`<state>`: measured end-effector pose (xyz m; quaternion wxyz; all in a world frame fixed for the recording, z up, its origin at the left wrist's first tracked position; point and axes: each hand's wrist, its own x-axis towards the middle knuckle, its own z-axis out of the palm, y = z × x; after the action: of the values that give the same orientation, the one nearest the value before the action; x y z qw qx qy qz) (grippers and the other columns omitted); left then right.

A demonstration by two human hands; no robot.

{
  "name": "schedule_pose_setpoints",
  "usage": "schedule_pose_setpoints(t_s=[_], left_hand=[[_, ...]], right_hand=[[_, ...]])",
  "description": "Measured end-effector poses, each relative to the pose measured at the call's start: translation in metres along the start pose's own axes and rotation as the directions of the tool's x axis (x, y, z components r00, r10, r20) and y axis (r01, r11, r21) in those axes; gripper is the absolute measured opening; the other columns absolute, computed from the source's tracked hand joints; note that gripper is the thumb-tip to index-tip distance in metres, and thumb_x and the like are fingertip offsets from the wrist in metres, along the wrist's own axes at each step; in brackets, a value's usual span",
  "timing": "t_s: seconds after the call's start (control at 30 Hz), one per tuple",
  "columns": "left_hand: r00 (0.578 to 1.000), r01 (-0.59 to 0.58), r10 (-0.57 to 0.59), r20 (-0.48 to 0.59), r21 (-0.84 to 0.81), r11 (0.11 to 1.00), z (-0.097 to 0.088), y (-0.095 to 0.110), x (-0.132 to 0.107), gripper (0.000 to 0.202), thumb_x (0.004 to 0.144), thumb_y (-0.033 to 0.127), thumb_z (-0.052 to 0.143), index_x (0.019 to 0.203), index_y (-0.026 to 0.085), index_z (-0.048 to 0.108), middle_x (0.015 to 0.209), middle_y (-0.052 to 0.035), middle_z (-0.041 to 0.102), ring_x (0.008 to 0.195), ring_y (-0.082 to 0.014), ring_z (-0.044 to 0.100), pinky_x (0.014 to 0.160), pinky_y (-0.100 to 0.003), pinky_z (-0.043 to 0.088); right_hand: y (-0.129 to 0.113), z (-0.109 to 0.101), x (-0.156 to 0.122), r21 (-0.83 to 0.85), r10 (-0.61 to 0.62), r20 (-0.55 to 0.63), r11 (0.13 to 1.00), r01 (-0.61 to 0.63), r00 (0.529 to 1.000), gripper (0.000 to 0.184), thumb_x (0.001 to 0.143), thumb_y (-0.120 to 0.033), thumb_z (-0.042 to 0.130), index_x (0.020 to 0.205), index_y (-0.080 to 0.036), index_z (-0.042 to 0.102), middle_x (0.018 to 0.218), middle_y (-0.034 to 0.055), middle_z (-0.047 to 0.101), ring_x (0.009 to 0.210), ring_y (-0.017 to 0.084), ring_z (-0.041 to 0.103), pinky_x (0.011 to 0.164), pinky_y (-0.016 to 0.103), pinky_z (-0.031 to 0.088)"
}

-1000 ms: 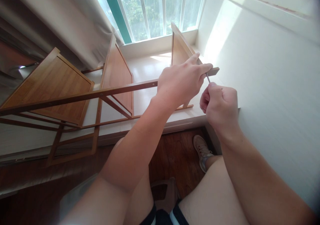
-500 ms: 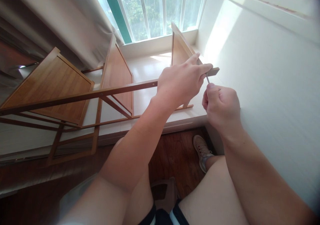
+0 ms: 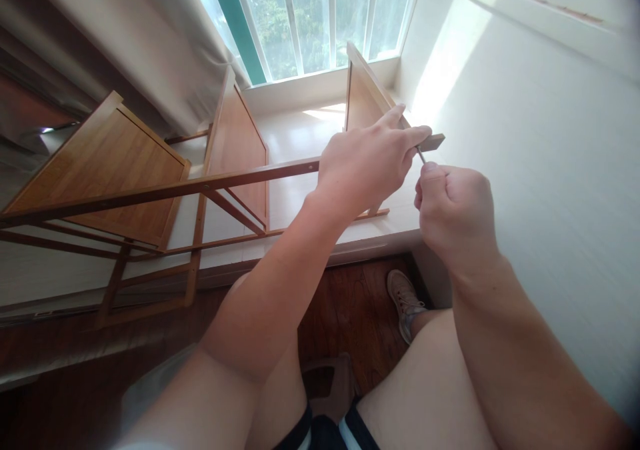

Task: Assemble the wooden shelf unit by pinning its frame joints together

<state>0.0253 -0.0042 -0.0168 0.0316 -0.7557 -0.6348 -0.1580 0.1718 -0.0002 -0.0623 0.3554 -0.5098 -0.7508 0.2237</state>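
Note:
A wooden shelf unit point(image 3: 280, 171) lies on its side along the window sill, its panels standing upright. My left hand point(image 3: 373, 160) is wrapped over the long rail close to its right end point(image 3: 434, 142), with two fingers stretched across the end shelf panel point(image 3: 367, 93). Just below that rail end, my right hand point(image 3: 455, 207) is closed in a fist around a tool with a thin metal shaft point(image 3: 421, 156). The shaft points up at the rail beside my left fingertips. Its handle is hidden in the fist, and the contact point is partly covered.
A white wall point(image 3: 550, 150) stands close on the right. Behind the unit are a barred window point(image 3: 315, 23) and a beige curtain point(image 3: 150, 43). Below lie the dark wooden floor point(image 3: 350, 310), a small stool point(image 3: 345, 377) between my legs and my shoe point(image 3: 403, 297).
My right fist has shifted slightly right and turned, tilting the shaft more to the side. My left hand keeps its hold; the whole view has shifted a little.

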Motion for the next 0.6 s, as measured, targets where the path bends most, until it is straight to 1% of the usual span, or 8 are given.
schedule_pose_setpoints(t_s=[0.07,0.1,0.17,0.23,0.33,0.43,0.53,0.6], left_hand=[[1.000,-0.004,0.004,-0.005,-0.005,1.000,0.001,0.000,0.000,0.041,0.099,0.030,0.036,0.126,0.044,0.064,0.150,0.0046,0.049,0.096,-0.0265,0.064,0.070,-0.040,0.043],[1.000,-0.007,0.007,-0.007,-0.007,1.000,0.001,-0.001,0.000,0.041,0.099,0.030,0.037,0.126,0.043,0.065,0.150,0.0040,0.049,0.096,-0.0267,0.064,0.070,-0.040,0.043],[1.000,-0.012,0.012,-0.012,-0.005,1.000,0.001,-0.001,0.000,0.040,0.099,0.030,0.037,0.126,0.042,0.065,0.149,0.0031,0.050,0.095,-0.0266,0.065,0.069,-0.040,0.042],[1.000,-0.020,0.020,-0.022,0.005,1.000,0.001,-0.001,-0.001,0.041,0.099,0.030,0.035,0.125,0.043,0.065,0.150,0.0033,0.049,0.092,-0.0257,0.065,0.067,-0.040,0.042],[1.000,-0.017,0.018,-0.021,0.021,1.000,0.001,0.000,-0.001,0.041,0.100,0.031,0.035,0.125,0.044,0.064,0.150,0.0036,0.049,0.090,-0.0248,0.066,0.066,-0.039,0.041],[1.000,-0.002,0.002,-0.006,0.023,1.000,0.000,0.001,-0.001,0.040,0.099,0.031,0.037,0.125,0.042,0.065,0.150,0.0026,0.049,0.093,-0.0251,0.065,0.068,-0.039,0.042],[0.999,-0.022,0.023,-0.025,0.023,0.999,0.000,0.001,-0.001,0.039,0.099,0.031,0.036,0.123,0.041,0.066,0.149,0.0027,0.050,0.090,-0.0243,0.065,0.065,-0.039,0.041],[0.999,-0.025,0.026,-0.036,0.026,0.999,0.001,0.000,-0.001,0.040,0.099,0.031,0.034,0.122,0.043,0.065,0.150,0.0040,0.050,0.088,-0.0244,0.066,0.065,-0.040,0.041]], right_hand=[[0.002,0.002,0.000,0.092,0.031,-0.031,0.995,-0.028,0.999,0.047,0.098,-0.039,0.039,0.054,-0.025,0.041,0.049,0.0020,0.046,0.050,0.017,0.045,0.051,0.033,0.032],[0.002,0.004,0.001,0.167,0.058,-0.043,0.985,-0.050,0.997,0.046,0.097,-0.039,0.041,0.053,-0.025,0.039,0.047,0.0011,0.044,0.047,0.016,0.043,0.049,0.032,0.032],[0.003,0.008,0.001,0.343,0.106,-0.010,0.934,-0.096,0.994,0.045,0.096,-0.039,0.042,0.053,-0.025,0.035,0.045,-0.0009,0.040,0.042,0.014,0.039,0.044,0.031,0.030],[0.003,0.013,0.001,0.465,0.148,0.013,0.875,-0.137,0.989,0.045,0.095,-0.041,0.043,0.054,-0.026,0.030,0.043,-0.0029,0.035,0.038,0.012,0.034,0.040,0.029,0.027],[0.002,0.017,0.002,0.548,0.176,0.024,0.821,-0.160,0.984,0.045,0.094,-0.042,0.043,0.056,-0.026,0.027,0.043,-0.0048,0.031,0.036,0.011,0.030,0.037,0.028,0.023],[0.001,0.019,0.002,0.627,0.199,0.029,0.759,-0.173,0.980,0.043,0.093,-0.036,0.046,0.055,-0.026,0.028,0.043,-0.0062,0.027,0.036,0.010,0.027,0.037,0.027,0.020],[-0.003,0.021,0.001,0.740,0.237,0.040,0.645,-0.189,0.971,0.040,0.087,-0.026,0.049,0.052,-0.025,0.030,0.044,-0.0070,0.023,0.036,0.009,0.025,0.036,0.026,0.016],[-0.006,0.022,0.001,0.803,0.261,0.055,0.561,-0.198,0.964,0.038,0.083,-0.022,0.050,0.052,-0.024,0.030,0.045,-0.0073,0.021,0.037,0.008,0.023,0.037,0.025,0.014]])
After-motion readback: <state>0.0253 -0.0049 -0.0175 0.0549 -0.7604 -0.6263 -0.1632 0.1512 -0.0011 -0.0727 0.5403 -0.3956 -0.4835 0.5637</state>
